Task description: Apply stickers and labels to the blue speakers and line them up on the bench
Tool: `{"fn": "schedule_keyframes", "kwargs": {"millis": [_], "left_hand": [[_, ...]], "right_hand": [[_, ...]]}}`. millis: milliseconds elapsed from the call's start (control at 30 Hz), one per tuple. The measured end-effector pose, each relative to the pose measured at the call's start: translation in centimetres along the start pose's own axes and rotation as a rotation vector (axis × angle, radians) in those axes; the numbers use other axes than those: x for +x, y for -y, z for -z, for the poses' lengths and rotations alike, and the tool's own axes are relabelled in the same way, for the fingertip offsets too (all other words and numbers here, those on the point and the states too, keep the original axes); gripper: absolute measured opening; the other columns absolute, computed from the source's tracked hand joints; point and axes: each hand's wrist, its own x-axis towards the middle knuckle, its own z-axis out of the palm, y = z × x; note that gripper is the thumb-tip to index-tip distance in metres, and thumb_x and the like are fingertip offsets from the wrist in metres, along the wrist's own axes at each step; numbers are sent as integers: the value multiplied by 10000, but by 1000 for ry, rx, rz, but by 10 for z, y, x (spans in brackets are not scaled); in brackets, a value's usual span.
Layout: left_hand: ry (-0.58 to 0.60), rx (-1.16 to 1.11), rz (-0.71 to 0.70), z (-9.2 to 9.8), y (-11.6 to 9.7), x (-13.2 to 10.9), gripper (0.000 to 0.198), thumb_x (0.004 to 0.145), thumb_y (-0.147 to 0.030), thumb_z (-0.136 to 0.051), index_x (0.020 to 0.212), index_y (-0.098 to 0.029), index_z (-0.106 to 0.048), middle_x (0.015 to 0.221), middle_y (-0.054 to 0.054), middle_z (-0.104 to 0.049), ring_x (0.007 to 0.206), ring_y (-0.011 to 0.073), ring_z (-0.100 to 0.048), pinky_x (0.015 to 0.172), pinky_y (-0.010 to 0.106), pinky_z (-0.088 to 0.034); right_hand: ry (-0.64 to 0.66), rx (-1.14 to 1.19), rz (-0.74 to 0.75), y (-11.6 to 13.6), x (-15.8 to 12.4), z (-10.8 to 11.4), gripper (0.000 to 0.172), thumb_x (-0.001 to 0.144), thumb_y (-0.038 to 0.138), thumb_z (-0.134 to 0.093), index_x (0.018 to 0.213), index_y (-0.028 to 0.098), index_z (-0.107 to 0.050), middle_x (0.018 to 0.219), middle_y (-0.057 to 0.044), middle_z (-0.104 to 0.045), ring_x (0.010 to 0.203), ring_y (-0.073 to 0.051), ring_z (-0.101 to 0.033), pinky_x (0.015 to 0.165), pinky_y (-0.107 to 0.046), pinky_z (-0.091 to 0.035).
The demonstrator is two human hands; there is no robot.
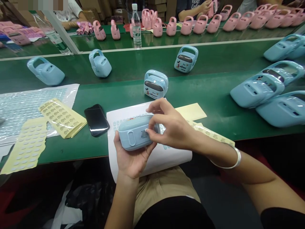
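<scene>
Green bench point(214, 89) ahead, left grip point(132, 162) cups blue device point(136, 127), seemingly underneath.

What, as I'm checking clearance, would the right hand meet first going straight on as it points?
Probably the blue device in the left hand; whether the right hand touches it is unclear.

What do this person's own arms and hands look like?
Both the left hand and the right hand are without gloves. A smooth, pale, silvery bangle circles the right forearm; a black sleeve shows farther up that arm. The left forearm is bare. No cables are visible.
</scene>
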Motion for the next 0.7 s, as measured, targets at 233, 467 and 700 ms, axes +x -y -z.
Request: {"fn": "schedule_keyframes", "kwargs": {"millis": [233, 467, 700], "left_hand": [[-15, 113, -5, 11, -8, -3, 749, 768, -569, -577, 1420, -319, -307, 1405, 103, -482, 1327, 373, -386, 938, 529, -474], [-82, 176, -118, 17, -14, -6, 684, 719, -495, -674, 1347, -369, -436, 1551, 65, -240, 1395, 494, -108, 779, 496, -575], [-91, 214, -117, 26, -15, -3, 572, 748, -499, -647, 1287, -357, -519, 1529, 60, -307, 1400, 475, -121, 791, 509, -561]], "right_hand": [[64, 265, -48, -9, -19, 29, 108, 757, 194, -626, 662, 188, -575, 938, -37, -517, 891, -160, -528, 794, -346, -469], [171, 55, -786, -76, -51, 55, 167, 704, 277, -617, 601, 174, -536, 947, -40, -503, 757, -139, -510, 668, -318, -430], [287, 78, -892, -103, -79, 58, 138, 684, 244, -582, 594, 175, -502, 937, -30, -515, 678, -111, -506, 596, -281, -418]]}}
